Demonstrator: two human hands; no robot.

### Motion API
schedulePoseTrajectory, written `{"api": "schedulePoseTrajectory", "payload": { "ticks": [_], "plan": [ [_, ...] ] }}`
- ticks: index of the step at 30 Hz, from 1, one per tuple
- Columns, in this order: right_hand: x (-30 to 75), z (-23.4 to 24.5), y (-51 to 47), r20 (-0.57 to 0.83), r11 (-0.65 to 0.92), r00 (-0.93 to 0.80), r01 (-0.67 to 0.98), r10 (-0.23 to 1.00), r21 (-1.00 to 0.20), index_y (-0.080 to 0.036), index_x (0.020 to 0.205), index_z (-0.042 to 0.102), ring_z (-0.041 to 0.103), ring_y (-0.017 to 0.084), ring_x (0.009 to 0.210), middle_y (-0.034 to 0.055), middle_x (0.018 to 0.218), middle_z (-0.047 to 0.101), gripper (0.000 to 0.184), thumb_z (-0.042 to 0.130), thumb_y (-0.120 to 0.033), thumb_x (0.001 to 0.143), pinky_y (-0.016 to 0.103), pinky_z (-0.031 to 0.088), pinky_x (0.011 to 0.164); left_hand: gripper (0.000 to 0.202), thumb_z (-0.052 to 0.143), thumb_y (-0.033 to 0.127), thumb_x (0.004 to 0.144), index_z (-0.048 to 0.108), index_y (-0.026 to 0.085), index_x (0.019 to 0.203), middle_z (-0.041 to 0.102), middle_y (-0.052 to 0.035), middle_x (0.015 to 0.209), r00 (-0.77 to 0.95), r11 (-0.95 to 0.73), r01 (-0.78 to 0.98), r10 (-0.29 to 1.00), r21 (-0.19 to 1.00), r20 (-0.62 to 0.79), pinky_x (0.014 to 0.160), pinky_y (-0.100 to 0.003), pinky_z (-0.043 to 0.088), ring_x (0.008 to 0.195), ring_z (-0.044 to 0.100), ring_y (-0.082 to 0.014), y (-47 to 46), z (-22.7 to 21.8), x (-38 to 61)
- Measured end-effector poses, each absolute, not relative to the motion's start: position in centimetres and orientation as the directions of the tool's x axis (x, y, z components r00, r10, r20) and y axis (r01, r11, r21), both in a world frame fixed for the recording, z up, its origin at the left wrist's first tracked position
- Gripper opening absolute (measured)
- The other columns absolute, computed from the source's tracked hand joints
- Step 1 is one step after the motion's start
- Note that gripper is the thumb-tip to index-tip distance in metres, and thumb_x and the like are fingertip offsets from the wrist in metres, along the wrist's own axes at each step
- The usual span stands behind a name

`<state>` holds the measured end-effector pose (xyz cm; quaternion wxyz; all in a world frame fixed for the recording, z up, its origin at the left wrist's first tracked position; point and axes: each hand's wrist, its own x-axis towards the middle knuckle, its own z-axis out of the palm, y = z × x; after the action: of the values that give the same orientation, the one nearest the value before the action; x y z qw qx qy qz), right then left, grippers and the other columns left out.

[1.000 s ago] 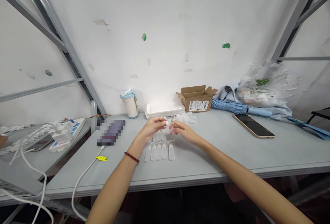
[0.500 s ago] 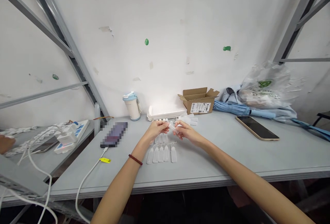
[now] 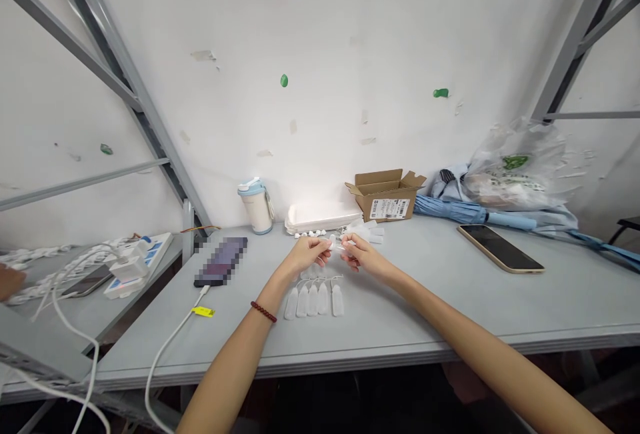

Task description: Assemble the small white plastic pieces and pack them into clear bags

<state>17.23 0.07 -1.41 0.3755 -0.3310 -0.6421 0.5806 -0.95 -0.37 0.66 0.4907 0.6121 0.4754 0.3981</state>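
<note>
A small translucent plastic bottle [image 3: 339,248] is held nearly level between my two hands, over the middle of the table. My left hand [image 3: 307,253] pinches its left end, where a small white part shows at the fingertips. The right end is between the thumb and fingers of my right hand [image 3: 364,255], which partly cover it. Just below the hands, several similar bottles [image 3: 313,301] lie in a row with thin white strings at their tops. More of them lie partly hidden under my left hand. Behind my hands are small white pieces [image 3: 311,234] and more translucent bottles [image 3: 373,232].
White trays [image 3: 323,215] and an open cardboard box [image 3: 389,202] stand by the wall, with a cup [image 3: 256,206] to their left. A charging phone [image 3: 223,262] lies left, another phone [image 3: 500,249] right. A blue umbrella [image 3: 450,209] lies at the back. Another person's hand [image 3: 11,282] shows far left.
The bottle between my hands has turned to lie more level. My left hand has shifted slightly to the right, uncovering more of the white pieces behind it.
</note>
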Motion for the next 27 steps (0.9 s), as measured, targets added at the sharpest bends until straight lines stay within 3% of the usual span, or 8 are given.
{"api": "schedulePoseTrajectory", "payload": {
  "ticks": [6, 10, 19, 22, 27],
  "plan": [
    [17.2, -2.0, 0.4, 0.21, 0.301, -0.442, 0.147, 0.872, -0.942, -0.022, 0.097, 0.04, 0.037, 0.01, 0.052, -0.0078, 0.06, 0.042, 0.036, 0.053, -0.05, 0.079, 0.024, 0.033, 0.051, 0.036, 0.062, 0.044, 0.074, 0.058, 0.012, 0.059, 0.057, -0.0009, 0.056, 0.177, -0.061, 0.211, 0.984, 0.976, 0.023, 0.052, -0.023, 0.044, 0.051, 0.054, -0.0101, -0.3, 0.7, -0.6],
    [17.3, -2.5, 0.9, 0.39, 0.478, -0.332, 0.248, 0.859, -0.843, -0.02, 0.09, 0.049, 0.047, 0.014, 0.069, 0.0003, 0.081, 0.054, 0.028, 0.053, -0.045, 0.079, 0.03, 0.039, 0.067, 0.033, 0.063, 0.041, 0.075, 0.06, 0.011, 0.061, 0.058, -0.0016, 0.057, 0.188, -0.055, 0.192, 0.982, 0.98, 0.018, 0.052, -0.023, 0.044, 0.051, 0.054, -0.01, -0.2, 0.4, -0.6],
    [17.4, -2.3, 1.0, 0.353, 0.445, -0.32, 0.287, 0.879, -0.848, -0.017, 0.088, 0.053, 0.044, 0.013, 0.062, -0.0023, 0.066, 0.049, 0.03, 0.046, -0.045, 0.082, 0.027, 0.035, 0.059, 0.028, 0.073, 0.037, 0.067, 0.067, 0.011, 0.076, 0.064, -0.0035, 0.072, 0.313, -0.177, 0.112, 0.94, 0.978, 0.134, 0.07, -0.027, 0.049, 0.071, 0.059, -0.0133, -0.5, 0.6, -1.0],
    [17.3, -2.1, 0.8, 0.365, 0.452, -0.318, 0.265, 0.875, -0.852, -0.018, 0.088, 0.052, 0.044, 0.013, 0.06, -0.0027, 0.066, 0.05, 0.027, 0.045, -0.043, 0.083, 0.027, 0.036, 0.059, 0.034, 0.071, 0.043, 0.067, 0.066, 0.011, 0.076, 0.065, -0.0054, 0.074, 0.27, -0.096, 0.082, 0.96, 0.992, 0.071, 0.066, -0.028, 0.05, 0.072, 0.061, -0.0153, -0.4, 0.6, -0.8],
    [17.1, -1.9, 0.4, 0.397, 0.472, -0.298, 0.252, 0.868, -0.845, -0.017, 0.094, 0.052, 0.044, 0.013, 0.06, -0.0031, 0.066, 0.05, 0.027, 0.047, -0.04, 0.081, 0.027, 0.036, 0.06, 0.047, 0.063, 0.056, 0.071, 0.064, 0.009, 0.067, 0.06, -0.0043, 0.06, 0.277, 0.029, 0.144, 0.958, 0.989, -0.068, 0.051, -0.026, 0.046, 0.053, 0.056, -0.0123, -0.4, 0.3, -0.5]
  ]
}}
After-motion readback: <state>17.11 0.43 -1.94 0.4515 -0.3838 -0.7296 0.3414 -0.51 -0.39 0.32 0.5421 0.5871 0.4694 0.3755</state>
